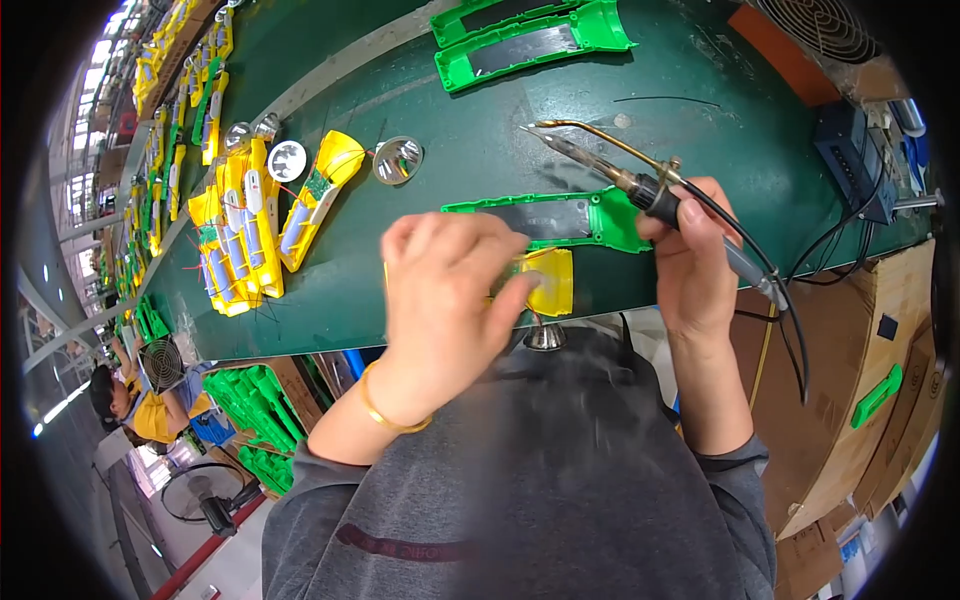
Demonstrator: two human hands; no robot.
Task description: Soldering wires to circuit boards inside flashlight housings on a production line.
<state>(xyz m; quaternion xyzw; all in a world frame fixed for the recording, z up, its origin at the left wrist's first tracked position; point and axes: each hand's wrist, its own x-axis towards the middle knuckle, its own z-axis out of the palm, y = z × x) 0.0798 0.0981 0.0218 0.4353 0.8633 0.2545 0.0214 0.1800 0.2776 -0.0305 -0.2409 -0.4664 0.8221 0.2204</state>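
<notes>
- Left hand (445,300): fingers curled down over a yellow shell (550,282) at the near edge of the worktop (480,140); grip closed on it, most of the shell hidden under the hand.
- Right hand (690,255): grip closed round the handle of a soldering iron (600,165), held upright-ish, tip pointing up-left and off the surface, above the worktop.
- Iron's brass feed tube arcs over the tip; black cable (780,300) runs down from the handle past the right wrist.
- Green shell (560,215) lies flat just beyond the yellow shell, between both hands, dark strip down its middle.
- Small silver reflector (545,338) sits just below the yellow shell, at the worktop edge; can't tell if it's touching.
- Another reflector (397,160) lies loose up-left, next to a yellow half-built unit (320,195) with a circuit board and cells showing.
- Batch of similar yellow units (235,240) stacked further left, red wires trailing.
- Two more green shells (530,35) at the far side of the worktop.
- Gold bangle (385,410) on the left wrist; grey sleeves.
- Cardboard boxes (870,380) on the right, a green part on one.
- Green shells in a bin (255,405) below the worktop on the left; another person (130,400) seated lower-left near a small fan (160,360).
</notes>
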